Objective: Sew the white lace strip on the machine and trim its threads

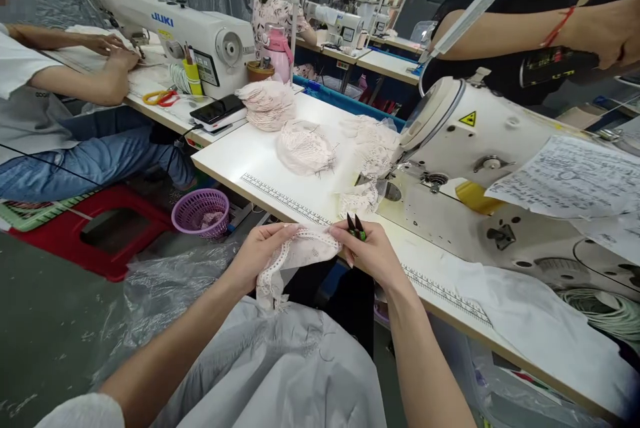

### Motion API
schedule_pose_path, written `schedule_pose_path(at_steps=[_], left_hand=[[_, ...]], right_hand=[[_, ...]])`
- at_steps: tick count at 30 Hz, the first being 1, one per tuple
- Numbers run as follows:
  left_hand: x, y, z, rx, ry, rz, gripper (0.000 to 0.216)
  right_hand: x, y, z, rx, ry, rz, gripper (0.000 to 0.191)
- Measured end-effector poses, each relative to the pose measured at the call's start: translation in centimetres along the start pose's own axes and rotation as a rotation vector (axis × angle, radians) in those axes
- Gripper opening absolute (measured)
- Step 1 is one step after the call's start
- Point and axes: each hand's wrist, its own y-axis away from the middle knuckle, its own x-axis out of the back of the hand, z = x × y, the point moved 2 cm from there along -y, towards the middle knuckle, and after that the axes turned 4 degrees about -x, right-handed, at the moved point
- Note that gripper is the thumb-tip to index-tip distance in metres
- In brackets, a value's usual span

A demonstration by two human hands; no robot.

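At the centre of the frame, the lace piece (315, 253) is pinkish white, its edging patterned with a row of small holes; the snips (357, 233) beside it show black blades and bright green. The lace stack (267, 105) in the upper middle is pale pink, on a white table (225, 155) with black ruler marks. At upper left, the white sewing machine (200, 25) bears blue lettering, above orange-and-red scissors (160, 97) and a yellow holder (193, 78). The bottle (277, 55) nearby is pink. At left sit blue jeans (75, 158), a red stool (117, 218) and a purple basket (181, 213). At right, a yellow-and-black warning triangle (469, 119) marks the off-white machine (525, 125), and dark handwriting covers the white paper (545, 175). The cloth (300, 368) at lower centre is plain grey.
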Motion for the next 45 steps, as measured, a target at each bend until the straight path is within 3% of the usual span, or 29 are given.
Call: schedule_pose_path(at_steps=[3, 6, 9, 13, 17, 22, 31, 45], left_hand=[[0.1, 0.0, 0.0, 0.004, -0.011, -0.005, 0.037], [0.0, 0.3, 0.3, -0.101, -0.124, 0.034, 0.033], [-0.7, 1.5, 1.0, -0.394, -0.432, 0.045, 0.02], [-1.9, 3.8, 0.3, -0.833, -0.801, -0.11, 0.025], [-1.8, 4.9, -2.3, -1.021, -0.997, -0.193, 0.042], [-1.5, 4.9, -3.7, -1.239, -1.157, -0.21, 0.056], [-2.9, 4.7, -2.8, -1.451, -1.172, -0.111, 0.028], [-3.0, 4.6, -3.1, -1.435, -1.149, -0.133, 0.026]], right_hand=[[0.1, 0.2, -0.2, -0.006, 0.007, -0.005, 0.033], [0.1, 0.4, -0.2, -0.017, 0.056, 0.001, 0.027], [-0.1, 0.8, 0.0, 0.03, 0.089, 0.099, 0.014], [-1.2, 1.3, 0.7, 0.251, -0.037, 0.33, 0.007], [-2.6, 1.5, 2.0, 0.301, -0.249, 0.439, 0.009], [-3.3, 1.3, 2.8, 0.229, -0.428, 0.412, 0.012], [-3.3, 1.0, 2.7, 0.183, -0.511, 0.401, 0.01], [-3.4, 0.7, 3.3, 0.134, -0.637, 0.37, 0.012]])
